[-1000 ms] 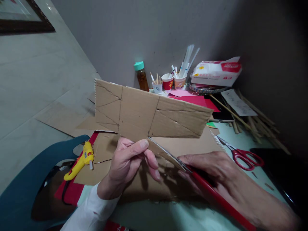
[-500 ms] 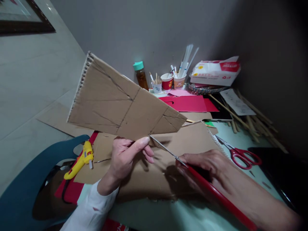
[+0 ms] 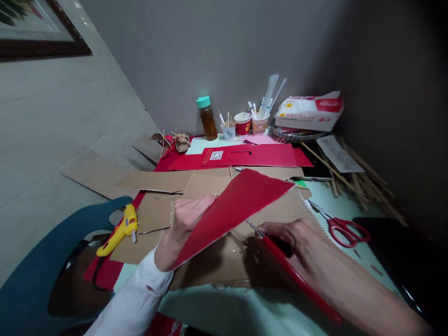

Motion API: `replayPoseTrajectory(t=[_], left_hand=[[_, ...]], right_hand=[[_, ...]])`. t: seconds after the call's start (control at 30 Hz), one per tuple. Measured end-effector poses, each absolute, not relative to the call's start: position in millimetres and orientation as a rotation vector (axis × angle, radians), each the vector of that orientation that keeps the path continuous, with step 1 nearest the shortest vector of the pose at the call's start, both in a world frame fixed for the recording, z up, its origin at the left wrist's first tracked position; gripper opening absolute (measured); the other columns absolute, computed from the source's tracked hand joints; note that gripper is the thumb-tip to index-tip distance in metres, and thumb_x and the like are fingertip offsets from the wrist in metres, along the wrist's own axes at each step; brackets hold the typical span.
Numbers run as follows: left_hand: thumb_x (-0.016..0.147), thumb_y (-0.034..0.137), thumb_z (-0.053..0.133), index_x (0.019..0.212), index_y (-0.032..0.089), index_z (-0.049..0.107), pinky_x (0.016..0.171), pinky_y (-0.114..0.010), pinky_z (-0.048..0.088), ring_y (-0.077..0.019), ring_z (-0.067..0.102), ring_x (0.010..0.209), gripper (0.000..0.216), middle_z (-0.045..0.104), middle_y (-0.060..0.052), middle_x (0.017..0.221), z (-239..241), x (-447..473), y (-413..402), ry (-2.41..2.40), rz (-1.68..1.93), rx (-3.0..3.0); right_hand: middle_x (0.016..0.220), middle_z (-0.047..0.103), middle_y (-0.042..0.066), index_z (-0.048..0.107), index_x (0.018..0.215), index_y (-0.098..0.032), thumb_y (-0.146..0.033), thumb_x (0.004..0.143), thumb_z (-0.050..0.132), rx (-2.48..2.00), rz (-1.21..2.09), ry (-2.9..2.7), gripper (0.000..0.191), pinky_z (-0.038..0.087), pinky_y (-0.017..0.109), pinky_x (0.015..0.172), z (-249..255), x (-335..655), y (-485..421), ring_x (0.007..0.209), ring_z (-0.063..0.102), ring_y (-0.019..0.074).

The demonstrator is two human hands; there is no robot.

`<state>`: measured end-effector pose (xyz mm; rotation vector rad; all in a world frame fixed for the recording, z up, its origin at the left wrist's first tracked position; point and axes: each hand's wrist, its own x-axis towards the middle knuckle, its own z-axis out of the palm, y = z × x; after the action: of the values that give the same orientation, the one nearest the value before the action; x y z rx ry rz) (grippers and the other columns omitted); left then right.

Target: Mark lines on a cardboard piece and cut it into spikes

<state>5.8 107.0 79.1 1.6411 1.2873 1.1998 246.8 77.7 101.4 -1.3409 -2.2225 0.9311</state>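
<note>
My left hand (image 3: 189,212) grips the card (image 3: 238,200), red face towards me, tilted above the cardboard (image 3: 283,205); my right hand (image 3: 290,235) is closed round the scissors (image 3: 297,276), tips by the card's lower edge, contact unclear. For a clean cut, I should steady the card and keep fingertips clear.

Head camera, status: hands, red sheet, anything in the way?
Left hand gripping red sheet, fingers mostly hidden. Right hand holding red-handled scissors, blades near sheet's lower edge. Nothing visible between them; second scissors lie off right.
</note>
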Motion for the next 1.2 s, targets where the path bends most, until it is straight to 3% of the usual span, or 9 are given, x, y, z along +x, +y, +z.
replayPoseTrajectory(t=[0.07,0.17,0.3,0.43,0.63,0.8,0.97,1.07,1.2], left_hand=[[0.071,0.024,0.080,0.064,0.019,0.075,0.047,-0.023,0.042,-0.0133,0.056,0.047,0.010,0.066,-0.003,0.053,85.1,8.9,106.7,1.264,1.226,1.584],[0.087,0.035,0.062,0.052,0.015,0.071,0.034,-0.023,0.034,-0.0133,0.050,0.031,0.041,0.059,-0.005,0.039,98.0,11.6,106.2,1.141,1.207,1.339],[0.081,0.036,0.066,0.038,0.016,0.062,0.026,-0.020,0.027,-0.0109,0.041,0.020,0.048,0.044,-0.002,0.026,110.4,8.5,112.2,0.972,1.212,1.132],[0.077,0.035,0.068,0.034,0.016,0.060,0.023,-0.020,0.026,-0.0110,0.039,0.017,0.048,0.041,-0.001,0.024,110.6,5.4,114.9,0.846,1.210,1.013],[0.081,0.030,0.065,0.038,0.015,0.063,0.024,-0.019,0.028,-0.0114,0.045,0.020,0.046,0.045,-0.001,0.027,108.3,3.8,110.2,0.748,1.222,0.927],[0.084,0.031,0.063,0.040,0.014,0.065,0.026,-0.020,0.029,-0.0130,0.049,0.022,0.048,0.045,-0.002,0.027,108.6,4.7,107.0,0.713,1.165,0.920],[0.083,0.031,0.064,0.042,0.011,0.068,0.027,-0.019,0.034,-0.0146,0.053,0.025,0.045,0.050,-0.005,0.030,107.8,6.9,102.4,0.707,1.088,0.913],[0.079,0.030,0.067,0.043,0.011,0.068,0.026,-0.017,0.035,-0.0156,0.055,0.026,0.041,0.052,-0.005,0.030,107.3,7.9,101.2,0.714,1.061,0.904],[0.078,0.029,0.068,0.043,0.011,0.068,0.025,-0.016,0.036,-0.0156,0.055,0.026,0.040,0.054,-0.005,0.031,106.3,8.7,100.2,0.738,1.043,0.887]], right_hand=[[0.059,0.067,0.004,0.064,0.068,-0.021,-0.020,0.092,0.049,-1.417,0.890,-2.234,0.029,0.039,0.026,0.048,98.6,245.5,79.5,0.050,0.060,0.0174],[0.062,0.070,0.005,0.065,0.071,-0.020,-0.016,0.091,0.047,-1.453,0.854,-2.242,0.027,0.041,0.027,0.051,97.3,246.0,83.1,0.052,0.062,0.0178],[0.067,0.071,0.001,0.062,0.073,-0.021,-0.020,0.093,0.047,-1.243,0.960,-2.244,0.026,0.042,0.026,0.054,104.0,248.5,84.0,0.056,0.063,0.0165],[0.062,0.068,-0.001,0.066,0.076,-0.023,-0.023,0.093,0.050,-1.104,1.045,-2.237,0.023,0.043,0.025,0.050,107.7,248.9,82.7,0.054,0.063,0.0161],[0.058,0.066,-0.003,0.066,0.073,-0.025,-0.035,0.087,0.065,-1.108,0.986,-2.174,0.017,0.046,0.023,0.043,107.1,248.5,80.6,0.047,0.060,0.0157],[0.056,0.066,-0.002,0.067,0.073,-0.026,-0.038,0.087,0.063,-1.114,1.145,-2.159,0.019,0.048,0.023,0.043,113.6,246.3,79.6,0.049,0.061,0.0170],[0.077,0.076,0.001,0.072,0.081,-0.027,-0.040,0.088,0.063,-1.171,1.109,-2.214,0.017,0.058,0.024,0.060,111.5,249.5,79.3,0.073,0.072,0.0210],[0.091,0.079,0.003,0.076,0.091,-0.028,-0.044,0.089,0.059,-1.208,1.008,-2.253,0.023,0.059,0.023,0.060,109.3,251.8,79.9,0.086,0.074,0.0234],[0.076,0.077,0.003,0.075,0.077,-0.027,-0.049,0.089,0.058,-1.272,0.971,-2.253,0.031,0.057,0.023,0.054,112.5,248.9,79.8,0.073,0.073,0.0217]])
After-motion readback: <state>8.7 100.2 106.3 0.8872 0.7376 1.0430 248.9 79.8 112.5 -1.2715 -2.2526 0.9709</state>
